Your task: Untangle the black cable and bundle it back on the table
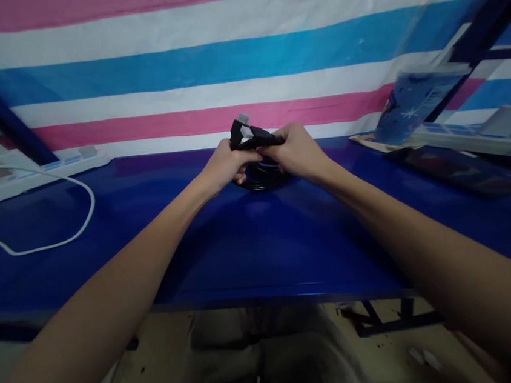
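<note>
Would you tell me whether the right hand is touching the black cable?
Touching: the head view shows the right hand gripping the black cable.

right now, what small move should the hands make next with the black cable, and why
Probably tuck the loose plug end down into the black cable coil: left hand and right hand both pinch the strand above the coil, and the plug end sticks up free.

Table (261, 246) blue: white power strip (48, 172) and white cable (93, 201) left, black coil (261, 177) centre, flat packets (415, 101), perhaps boxes, right.
</note>
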